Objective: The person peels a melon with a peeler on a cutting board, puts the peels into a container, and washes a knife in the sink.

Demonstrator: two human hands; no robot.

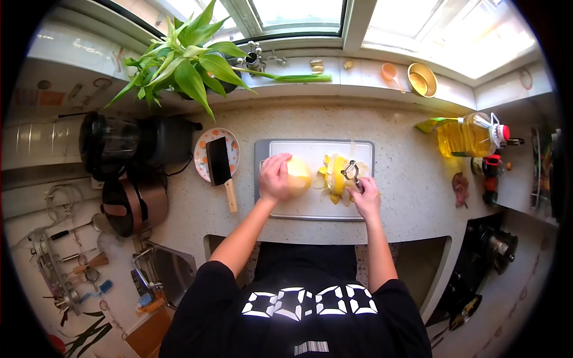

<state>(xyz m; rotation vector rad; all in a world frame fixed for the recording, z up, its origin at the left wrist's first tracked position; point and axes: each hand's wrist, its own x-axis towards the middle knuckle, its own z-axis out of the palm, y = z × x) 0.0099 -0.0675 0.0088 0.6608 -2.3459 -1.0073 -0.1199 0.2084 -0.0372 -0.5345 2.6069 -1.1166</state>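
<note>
A pale yellow peeled fruit (298, 176) rests on the left half of the white cutting board (286, 209) with the grey rim. Against its left side lies my left hand (276, 178), fingers curved over it. My right hand (366, 197) grips the dark handle of a metal peeler (351, 170), whose head is over a heap of yellow peels (335, 173) on the board's right half. Left of the board, a cleaver (219, 164) with a wooden handle lies across a patterned plate (202, 152).
A leafy plant (191, 65) stands on the sill at the back left. An oil bottle (468, 136) is at the right, near a stove (471, 262). Black appliances (113, 143) and a sink (170, 268) are at the left.
</note>
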